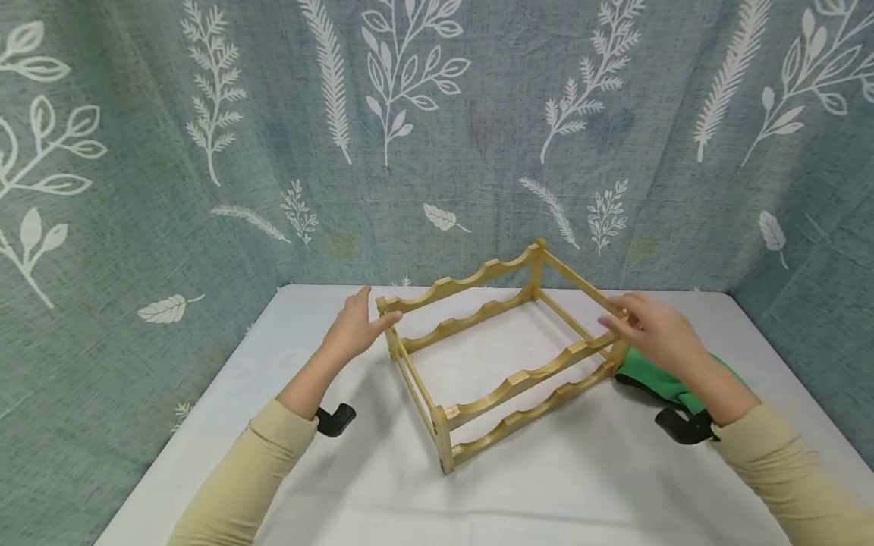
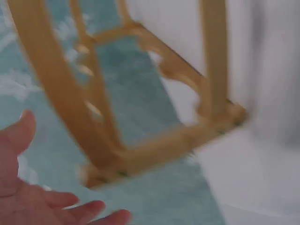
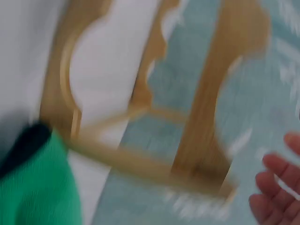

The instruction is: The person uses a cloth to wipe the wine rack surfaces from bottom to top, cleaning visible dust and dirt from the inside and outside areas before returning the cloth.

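A light wooden two-tier bottle rack (image 1: 508,390) with scalloped rails sits at an angle in the middle of the table. Beside its far left corner is my left hand (image 1: 355,326), thumb and fingers spread. The left wrist view shows those fingers apart from the rack's end post (image 2: 159,149). My right hand (image 1: 658,334) overlaps the right corner of the rack in the head view, fingers loosely bent. Seen from the right wrist, its fingertips (image 3: 272,183) stand off to the side of the blurred rack frame (image 3: 199,117), with nothing between them.
A green cloth item (image 1: 649,375) with a black edge lies beneath my right forearm, close to the rack's right end. White cloth covers the table (image 1: 546,493). A blue-green curtain (image 1: 478,182) with white leaf prints hangs behind and along both sides.
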Available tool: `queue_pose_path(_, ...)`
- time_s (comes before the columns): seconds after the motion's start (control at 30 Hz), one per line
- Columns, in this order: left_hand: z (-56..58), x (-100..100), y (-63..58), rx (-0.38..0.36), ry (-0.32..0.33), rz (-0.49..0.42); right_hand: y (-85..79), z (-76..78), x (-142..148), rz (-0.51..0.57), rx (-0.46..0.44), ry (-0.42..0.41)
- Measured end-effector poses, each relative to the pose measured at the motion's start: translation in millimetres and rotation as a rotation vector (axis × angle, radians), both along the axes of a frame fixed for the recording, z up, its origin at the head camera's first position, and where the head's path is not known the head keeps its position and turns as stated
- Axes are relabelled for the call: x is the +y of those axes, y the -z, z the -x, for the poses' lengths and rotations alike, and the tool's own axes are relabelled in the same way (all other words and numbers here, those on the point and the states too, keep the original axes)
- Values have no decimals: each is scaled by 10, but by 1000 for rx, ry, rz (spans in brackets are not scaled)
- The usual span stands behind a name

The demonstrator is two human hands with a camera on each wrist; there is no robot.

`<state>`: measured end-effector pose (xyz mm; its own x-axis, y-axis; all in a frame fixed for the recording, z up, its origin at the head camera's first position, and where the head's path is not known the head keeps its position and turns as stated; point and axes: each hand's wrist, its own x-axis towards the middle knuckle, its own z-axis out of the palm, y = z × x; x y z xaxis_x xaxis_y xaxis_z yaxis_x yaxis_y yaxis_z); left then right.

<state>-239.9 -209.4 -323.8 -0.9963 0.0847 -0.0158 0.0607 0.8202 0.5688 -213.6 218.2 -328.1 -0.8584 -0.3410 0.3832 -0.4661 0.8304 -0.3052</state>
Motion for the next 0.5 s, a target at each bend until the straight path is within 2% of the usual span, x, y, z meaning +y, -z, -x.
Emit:
queue_pose_path(0.13,-447,181,-96,-130,185,-26,2,205,337,55,-39,-47)
queue_pose_path(0.23,-702,304,-86,-212,256,-7,49,288,481,97,-114,-60)
queue_pose_path(0.33,-816,363,-47,-232,264,25,99,311,530,177,-186,-39)
queue_pose_path(0.5,-840,368,-12,-232,260,12,150,313,520,266,-262,4)
